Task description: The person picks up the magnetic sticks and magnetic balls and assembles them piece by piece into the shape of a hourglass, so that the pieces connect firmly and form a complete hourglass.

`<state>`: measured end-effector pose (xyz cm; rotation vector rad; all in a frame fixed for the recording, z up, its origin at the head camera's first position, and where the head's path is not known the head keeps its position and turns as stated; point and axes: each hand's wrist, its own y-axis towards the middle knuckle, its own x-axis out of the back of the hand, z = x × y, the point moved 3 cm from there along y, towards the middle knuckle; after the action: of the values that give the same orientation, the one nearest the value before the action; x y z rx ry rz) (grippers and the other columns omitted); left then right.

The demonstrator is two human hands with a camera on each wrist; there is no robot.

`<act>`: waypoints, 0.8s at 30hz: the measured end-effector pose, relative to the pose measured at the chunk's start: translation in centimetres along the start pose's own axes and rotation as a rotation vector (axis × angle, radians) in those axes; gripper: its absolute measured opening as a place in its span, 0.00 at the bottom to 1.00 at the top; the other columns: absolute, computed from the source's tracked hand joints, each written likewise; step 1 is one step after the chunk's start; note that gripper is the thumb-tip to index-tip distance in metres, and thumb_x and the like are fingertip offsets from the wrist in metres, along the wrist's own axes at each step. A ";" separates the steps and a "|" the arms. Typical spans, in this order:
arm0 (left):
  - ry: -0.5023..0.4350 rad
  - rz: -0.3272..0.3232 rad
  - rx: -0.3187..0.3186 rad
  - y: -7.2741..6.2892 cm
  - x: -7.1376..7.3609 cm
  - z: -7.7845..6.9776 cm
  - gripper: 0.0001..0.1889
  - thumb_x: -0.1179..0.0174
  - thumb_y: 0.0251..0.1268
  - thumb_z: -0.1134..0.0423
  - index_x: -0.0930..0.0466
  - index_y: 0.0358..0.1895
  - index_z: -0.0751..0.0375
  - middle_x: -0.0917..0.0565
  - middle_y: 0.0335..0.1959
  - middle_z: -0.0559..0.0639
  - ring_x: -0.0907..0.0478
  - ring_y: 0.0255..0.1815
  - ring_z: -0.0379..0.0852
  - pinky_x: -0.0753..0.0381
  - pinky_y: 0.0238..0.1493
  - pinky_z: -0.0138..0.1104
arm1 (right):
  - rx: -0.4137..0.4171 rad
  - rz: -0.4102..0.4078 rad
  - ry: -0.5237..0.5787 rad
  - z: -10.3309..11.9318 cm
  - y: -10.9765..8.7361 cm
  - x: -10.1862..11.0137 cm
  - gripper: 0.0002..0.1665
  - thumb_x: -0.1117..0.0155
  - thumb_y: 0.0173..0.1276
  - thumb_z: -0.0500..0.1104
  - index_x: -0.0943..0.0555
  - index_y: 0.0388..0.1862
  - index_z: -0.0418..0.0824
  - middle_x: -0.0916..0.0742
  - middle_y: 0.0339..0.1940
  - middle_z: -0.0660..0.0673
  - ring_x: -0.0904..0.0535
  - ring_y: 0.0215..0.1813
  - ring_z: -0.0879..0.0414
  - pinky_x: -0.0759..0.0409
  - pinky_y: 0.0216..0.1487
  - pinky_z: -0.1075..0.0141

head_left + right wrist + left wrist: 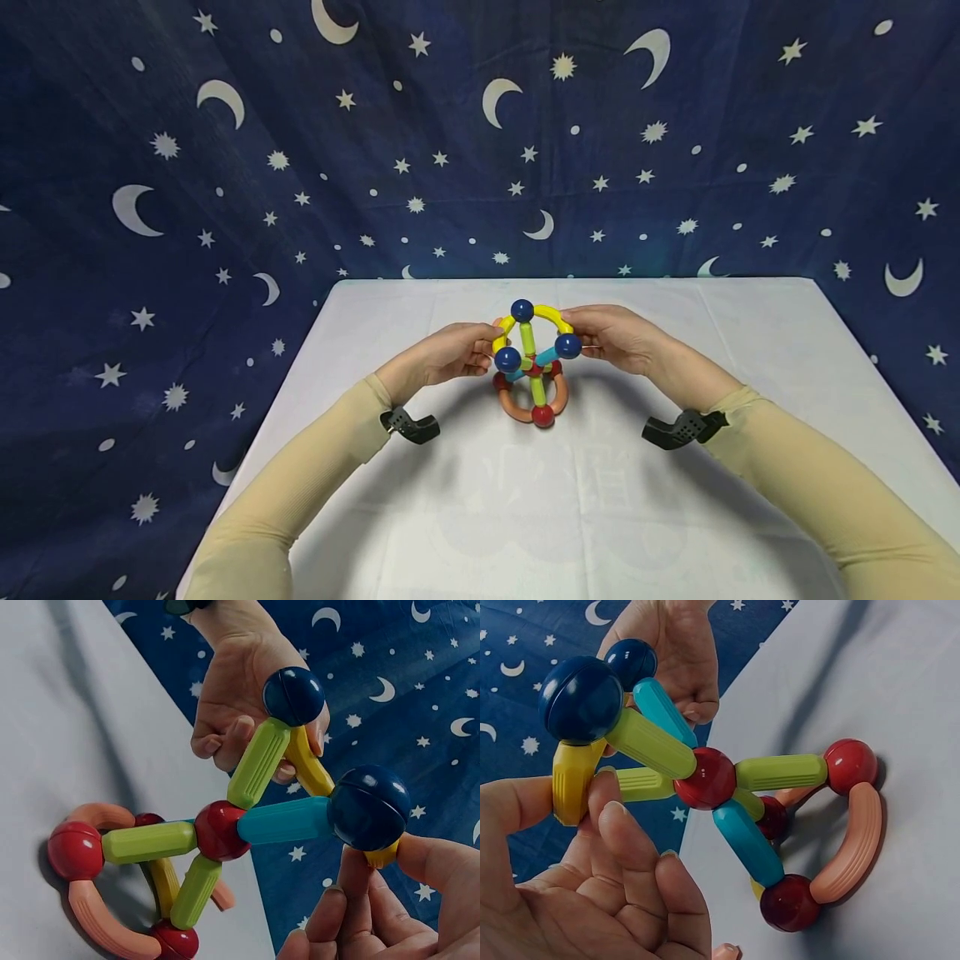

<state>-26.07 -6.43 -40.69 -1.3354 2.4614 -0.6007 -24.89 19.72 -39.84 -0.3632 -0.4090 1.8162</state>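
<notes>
A magnetic ball-and-rod structure (534, 365) stands on the table between the hands. Its centre is a red ball (705, 778) joined to green rods (150, 842) and light-blue rods (748, 842). Up top, blue balls (567, 346) are linked by yellow curved rods (553, 317). The lower ring has red balls (543, 416) and orange curved rods (514, 407) resting on the cloth. On the left side, my left hand (457, 350) pinches a yellow curved rod (570, 787) between thumb and fingers. My right hand (618, 337) pinches another at the right, partly hidden behind a blue ball (370, 808).
White cloth covers the table (480, 533). Behind it hangs a dark blue curtain (450, 125) with moons and stars. Black wrist mounts (411, 425) sit on both sleeves. Beyond the lower ring, an orange rod end (223, 895) shows partly.
</notes>
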 end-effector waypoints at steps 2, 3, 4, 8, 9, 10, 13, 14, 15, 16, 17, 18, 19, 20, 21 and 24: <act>0.004 -0.004 0.000 0.0 0.0 -0.1 0.16 0.41 0.74 0.52 0.20 0.51 0.61 0.21 0.30 0.46 0.26 0.29 0.42 0.22 0.40 0.34 | 0.000 0.003 -0.001 0.0 -0.1 0.0 0.33 0.35 0.75 0.53 0.27 0.69 0.34 0.14 0.36 0.50 0.23 0.45 0.53 0.25 0.50 0.64; 0.007 -0.005 0.000 0.0 0.0 -0.2 0.18 0.42 0.74 0.52 0.20 0.54 0.63 0.21 0.30 0.46 0.26 0.29 0.42 0.22 0.40 0.34 | 0.002 0.006 -0.001 0.0 -0.1 0.1 0.33 0.35 0.75 0.53 0.27 0.68 0.34 0.14 0.36 0.50 0.23 0.45 0.53 0.25 0.50 0.64; 0.010 -0.006 -0.001 0.0 0.1 -0.3 0.20 0.42 0.74 0.53 0.21 0.58 0.65 0.21 0.31 0.46 0.25 0.29 0.42 0.22 0.40 0.34 | 0.004 0.008 0.000 0.0 -0.1 0.1 0.32 0.35 0.75 0.53 0.26 0.68 0.34 0.14 0.36 0.50 0.23 0.45 0.53 0.25 0.50 0.64; 0.029 -0.010 -0.001 0.4 0.1 -0.7 0.25 0.43 0.76 0.53 0.26 0.66 0.68 0.21 0.33 0.46 0.24 0.30 0.42 0.22 0.41 0.34 | 0.020 0.016 0.002 0.1 -0.3 0.2 0.30 0.35 0.76 0.52 0.25 0.66 0.33 0.14 0.36 0.50 0.23 0.44 0.54 0.25 0.52 0.63; 0.039 -0.009 -0.001 0.6 0.1 -0.9 0.25 0.43 0.76 0.52 0.26 0.66 0.67 0.21 0.33 0.46 0.24 0.30 0.42 0.22 0.41 0.34 | 0.024 0.017 0.002 0.1 -0.3 0.2 0.30 0.35 0.76 0.52 0.25 0.65 0.33 0.14 0.36 0.50 0.23 0.44 0.54 0.25 0.52 0.63; 0.051 -0.010 -0.001 0.8 0.1 -1.2 0.26 0.43 0.76 0.51 0.26 0.66 0.67 0.21 0.33 0.46 0.24 0.31 0.43 0.22 0.42 0.34 | 0.026 0.016 0.003 0.1 -0.3 0.3 0.29 0.35 0.75 0.52 0.25 0.65 0.33 0.14 0.35 0.50 0.22 0.44 0.54 0.24 0.52 0.63; 0.110 -0.025 -0.003 1.5 0.0 -2.2 0.25 0.43 0.76 0.47 0.24 0.63 0.64 0.19 0.34 0.47 0.24 0.33 0.43 0.22 0.44 0.36 | 0.029 0.014 0.005 0.1 -0.3 0.3 0.29 0.35 0.75 0.52 0.24 0.64 0.33 0.14 0.35 0.50 0.22 0.43 0.54 0.24 0.51 0.63; 0.131 -0.030 -0.003 1.7 0.0 -2.5 0.25 0.43 0.76 0.46 0.23 0.63 0.63 0.18 0.35 0.48 0.24 0.33 0.44 0.22 0.46 0.37 | 0.028 0.014 0.005 0.1 -0.3 0.4 0.29 0.35 0.75 0.52 0.24 0.64 0.34 0.14 0.35 0.50 0.22 0.43 0.54 0.24 0.50 0.63; 0.152 -0.036 -0.005 2.0 0.0 -2.9 0.26 0.43 0.76 0.45 0.23 0.62 0.62 0.18 0.36 0.49 0.24 0.33 0.44 0.22 0.47 0.38 | 0.027 0.013 0.006 0.1 -0.3 0.4 0.29 0.35 0.76 0.52 0.24 0.64 0.34 0.15 0.35 0.50 0.22 0.43 0.54 0.24 0.50 0.64; 0.174 -0.042 -0.005 2.2 0.0 -3.3 0.26 0.43 0.75 0.44 0.22 0.62 0.61 0.17 0.36 0.49 0.24 0.33 0.44 0.22 0.48 0.39 | 0.026 0.013 0.007 0.1 -0.3 0.4 0.29 0.35 0.76 0.52 0.24 0.64 0.34 0.14 0.35 0.50 0.22 0.43 0.54 0.24 0.50 0.64; 0.195 -0.046 -0.004 2.4 0.1 -3.6 0.26 0.43 0.75 0.43 0.21 0.62 0.60 0.17 0.37 0.51 0.23 0.33 0.44 0.22 0.49 0.40 | 0.024 0.013 0.008 0.1 -0.3 0.3 0.28 0.35 0.76 0.52 0.24 0.64 0.34 0.14 0.35 0.50 0.22 0.42 0.54 0.24 0.50 0.64; 0.215 -0.048 -0.004 2.5 0.1 -3.9 0.26 0.43 0.75 0.42 0.21 0.61 0.59 0.16 0.38 0.51 0.23 0.33 0.44 0.22 0.50 0.40 | 0.023 0.012 0.008 0.1 -0.2 0.3 0.28 0.35 0.76 0.52 0.24 0.64 0.34 0.14 0.35 0.50 0.22 0.42 0.54 0.24 0.50 0.64; 0.233 -0.049 -0.003 2.6 0.1 -4.2 0.26 0.42 0.74 0.41 0.20 0.61 0.58 0.16 0.38 0.52 0.23 0.32 0.44 0.22 0.50 0.40 | 0.022 0.012 0.008 0.1 -0.2 0.3 0.28 0.35 0.76 0.52 0.24 0.64 0.34 0.14 0.35 0.50 0.22 0.43 0.54 0.24 0.50 0.64; 0.245 -0.047 -0.003 2.7 0.1 -4.5 0.26 0.42 0.74 0.41 0.20 0.61 0.57 0.16 0.38 0.52 0.24 0.32 0.44 0.23 0.50 0.41 | 0.022 0.011 0.009 0.1 -0.2 0.2 0.28 0.35 0.76 0.52 0.24 0.64 0.34 0.14 0.35 0.50 0.22 0.43 0.54 0.24 0.50 0.64; 0.259 -0.044 -0.005 2.8 0.2 -4.7 0.25 0.41 0.73 0.42 0.19 0.60 0.57 0.17 0.37 0.52 0.24 0.32 0.44 0.23 0.49 0.40 | 0.021 0.010 0.011 0.1 -0.2 0.2 0.29 0.35 0.75 0.52 0.24 0.64 0.34 0.14 0.35 0.50 0.22 0.43 0.54 0.24 0.50 0.64; 0.275 -0.034 -0.016 2.9 0.2 -5.2 0.23 0.39 0.72 0.44 0.16 0.57 0.58 0.19 0.33 0.50 0.25 0.31 0.44 0.23 0.47 0.39 | 0.022 0.010 0.016 0.1 -0.1 0.1 0.30 0.35 0.75 0.52 0.25 0.65 0.34 0.13 0.35 0.50 0.21 0.42 0.54 0.23 0.49 0.65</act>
<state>-30.52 -4.06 -37.54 -1.3845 2.6663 -0.8251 -24.86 19.85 -39.72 -0.3649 -0.3768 1.8247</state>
